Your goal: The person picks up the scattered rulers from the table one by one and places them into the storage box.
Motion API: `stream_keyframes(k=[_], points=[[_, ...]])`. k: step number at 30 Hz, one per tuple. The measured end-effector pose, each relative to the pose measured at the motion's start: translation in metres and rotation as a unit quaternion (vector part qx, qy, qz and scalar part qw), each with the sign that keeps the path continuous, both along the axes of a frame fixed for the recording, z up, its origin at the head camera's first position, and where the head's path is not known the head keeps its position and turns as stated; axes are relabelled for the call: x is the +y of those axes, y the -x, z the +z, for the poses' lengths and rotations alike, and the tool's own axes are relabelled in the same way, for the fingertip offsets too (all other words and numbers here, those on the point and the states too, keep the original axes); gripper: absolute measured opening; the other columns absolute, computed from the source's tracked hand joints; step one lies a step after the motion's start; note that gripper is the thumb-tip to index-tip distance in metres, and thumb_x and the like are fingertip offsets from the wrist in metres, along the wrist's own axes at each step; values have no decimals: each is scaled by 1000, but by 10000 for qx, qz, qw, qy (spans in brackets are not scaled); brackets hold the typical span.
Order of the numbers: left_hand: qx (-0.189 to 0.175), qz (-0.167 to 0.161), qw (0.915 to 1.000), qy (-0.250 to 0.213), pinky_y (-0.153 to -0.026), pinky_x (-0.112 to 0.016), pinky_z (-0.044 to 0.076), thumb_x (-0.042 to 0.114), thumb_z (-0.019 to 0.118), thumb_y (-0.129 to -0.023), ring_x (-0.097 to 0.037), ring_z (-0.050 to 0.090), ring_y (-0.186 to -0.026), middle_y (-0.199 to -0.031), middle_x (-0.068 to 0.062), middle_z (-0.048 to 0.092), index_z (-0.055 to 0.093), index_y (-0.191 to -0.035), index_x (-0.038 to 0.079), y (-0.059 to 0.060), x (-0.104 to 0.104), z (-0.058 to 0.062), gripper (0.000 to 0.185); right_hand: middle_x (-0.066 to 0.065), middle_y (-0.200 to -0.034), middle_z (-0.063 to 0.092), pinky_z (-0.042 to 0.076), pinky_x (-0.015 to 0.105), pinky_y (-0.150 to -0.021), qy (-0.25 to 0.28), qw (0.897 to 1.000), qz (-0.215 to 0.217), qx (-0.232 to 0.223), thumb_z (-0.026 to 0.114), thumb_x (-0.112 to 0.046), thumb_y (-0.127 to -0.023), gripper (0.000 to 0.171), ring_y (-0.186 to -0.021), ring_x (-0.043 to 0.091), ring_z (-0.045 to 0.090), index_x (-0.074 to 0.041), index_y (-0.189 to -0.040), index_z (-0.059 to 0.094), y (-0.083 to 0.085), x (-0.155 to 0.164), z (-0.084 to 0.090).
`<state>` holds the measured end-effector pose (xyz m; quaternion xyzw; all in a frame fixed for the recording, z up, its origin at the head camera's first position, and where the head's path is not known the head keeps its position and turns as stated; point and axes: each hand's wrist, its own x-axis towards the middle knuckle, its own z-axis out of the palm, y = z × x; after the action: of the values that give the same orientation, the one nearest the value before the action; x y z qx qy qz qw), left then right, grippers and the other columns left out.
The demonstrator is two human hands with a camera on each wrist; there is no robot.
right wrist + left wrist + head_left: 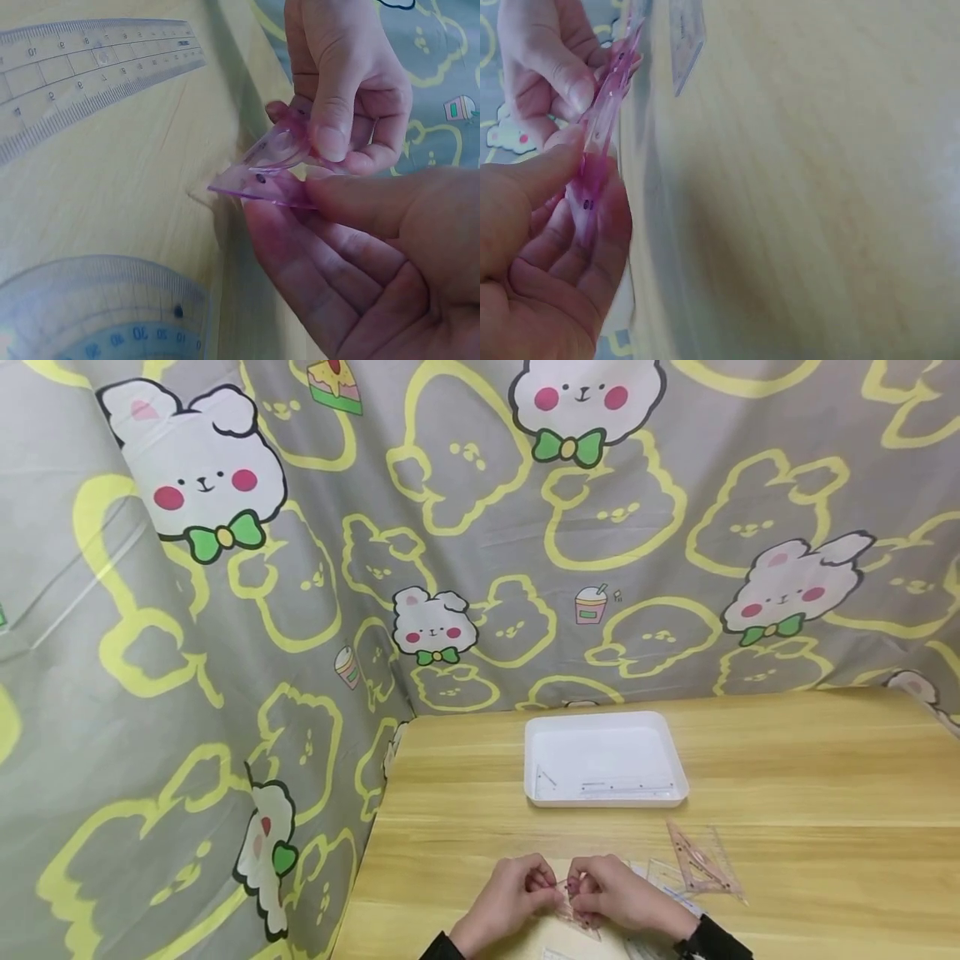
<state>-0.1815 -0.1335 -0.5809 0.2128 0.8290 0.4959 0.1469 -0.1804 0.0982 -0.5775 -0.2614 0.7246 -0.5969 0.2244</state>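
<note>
A small pink plastic ruler (271,171) is pinched by the left hand (504,897) and the right hand (621,893), fingers curled around it. It is held just above the wooden table (810,793), well in front of the white tray (603,758).

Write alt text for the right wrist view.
Two hands pinch a clear pink plastic piece between thumbs and fingers above a wooden table. A clear straight ruler and a protractor lie on it.
</note>
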Motion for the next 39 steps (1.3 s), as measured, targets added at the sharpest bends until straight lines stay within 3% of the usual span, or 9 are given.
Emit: stream_keyframes(k=[3,6,11,16,22,29,35,39], points=[[-219,100,9995,-197,-60,-22,57,16,80,-93,-2,66,-65,-79,10,71,69,-93,11,6,-1,2,12,14,-77,74,59,30,-55,245,9996,18,-160,64,2,-99,4,-63,12,68,4,-101,61,2,4,1],[-166,145,9992,-333,-59,-24,58,21,79,-94,-4,66,-65,-79,8,71,69,-93,11,14,-2,5,14,18,-82,74,62,38,-60,368,9990,-68,-256,61,0,-102,8,-66,17,70,7,-105,60,6,8,5],[34,-39,9979,-650,-66,-32,62,15,77,-96,-10,72,-71,-86,-2,76,72,-98,7,33,-2,16,9,17,-86,73,62,41,-65,341,9988,-363,-19,61,-3,-102,18,-69,23,72,10,-115,59,15,11,13],[153,-295,9981,-517,-71,-32,63,9,75,-96,-9,74,-77,-92,-2,79,75,-105,3,58,5,34,11,18,-89,72,63,43,-67,364,9964,-739,187,64,0,-100,28,-71,26,73,7,-125,53,30,20,19],[750,-548,9956,-87,-73,-24,60,10,76,-95,-2,71,-79,-95,-1,78,76,-110,1,95,19,51,17,20,-94,68,63,44,-71,269,9912,-1235,383,66,1,-98,22,-76,27,73,7,-117,57,58,31,30],[1174,-424,9920,174,-74,-22,58,12,77,-96,-2,70,-84,-101,-2,79,79,-110,6,140,28,65,16,24,-92,68,64,43,-71,348,9826,-1771,449,65,6,-97,16,-76,32,74,10,-111,59,99,31,44],[1346,-237,9901,309,-78,-22,57,8,76,-96,-8,71,-86,-103,-9,78,76,-113,-2,175,34,66,20,24,-94,70,64,39,-72,-68,9760,-2118,500,67,3,-99,14,-79,32,75,9,-110,62,140,29,47],[1385,-174,9886,560,-82,-20,56,8,76,-96,-10,71,-89,-102,-9,77,76,-113,-1,189,38,57,20,23,-91,74,64,39,-71,-392,9714,-2286,517,68,3,-97,11,-77,30,76,8,-106,64,159,28,37]])
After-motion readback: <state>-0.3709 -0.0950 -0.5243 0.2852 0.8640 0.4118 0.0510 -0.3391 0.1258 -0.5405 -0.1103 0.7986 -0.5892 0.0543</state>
